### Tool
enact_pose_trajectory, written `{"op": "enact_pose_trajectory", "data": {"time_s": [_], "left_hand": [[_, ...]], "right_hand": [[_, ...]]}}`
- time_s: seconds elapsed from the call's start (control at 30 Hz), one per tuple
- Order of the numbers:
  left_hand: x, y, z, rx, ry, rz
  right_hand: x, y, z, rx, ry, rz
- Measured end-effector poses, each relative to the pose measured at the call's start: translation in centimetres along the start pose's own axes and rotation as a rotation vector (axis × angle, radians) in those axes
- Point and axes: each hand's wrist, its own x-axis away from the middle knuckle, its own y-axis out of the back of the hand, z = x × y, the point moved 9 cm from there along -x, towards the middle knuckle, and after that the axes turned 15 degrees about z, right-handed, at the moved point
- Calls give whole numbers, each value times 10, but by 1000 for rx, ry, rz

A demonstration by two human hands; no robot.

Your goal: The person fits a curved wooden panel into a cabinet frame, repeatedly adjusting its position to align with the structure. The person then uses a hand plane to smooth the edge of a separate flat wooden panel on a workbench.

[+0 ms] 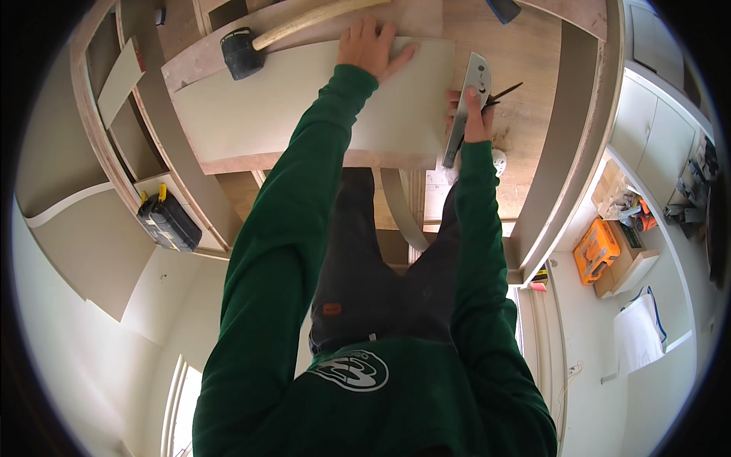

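A pale, curved-edge board (304, 99) lies across the wooden frame before me. My left hand (369, 49) rests on it near the far edge, palm down, fingers apart. Beside the board's right end, my right hand (476, 114) is closed round a long, flat silver tool (477, 72) with round holes; its exact kind is unclear. A dark, thin pointed piece (506, 93) sticks out to the right of that hand. A mallet with a black head (242, 53) and wooden handle (312, 23) lies left of my left hand, over the board's far edge.
Upright panels of the wooden frame (560, 129) stand on both sides. A black toolbox with yellow latches (169, 219) sits at left. On the right, an orange case (596, 251) stands by a shelf. A curved strip (403, 209) hangs below the board, by my legs.
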Motion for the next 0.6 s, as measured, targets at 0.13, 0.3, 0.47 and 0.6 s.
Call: {"op": "enact_pose_trajectory", "data": {"time_s": [0.13,0.3,0.47,0.6], "left_hand": [[7,-3,7,67,72,-30],[22,-2,6,-54,159,-30],[20,-9,6,-11,94,21],[15,-3,1,-7,9,-50]], "right_hand": [[-4,-5,4,-60,-5,-7],[-5,-7,1,-30,-40,-17],[-1,-3,-3,-10,-31,-57],[-2,-2,-7,-36,-67,-36]]}}
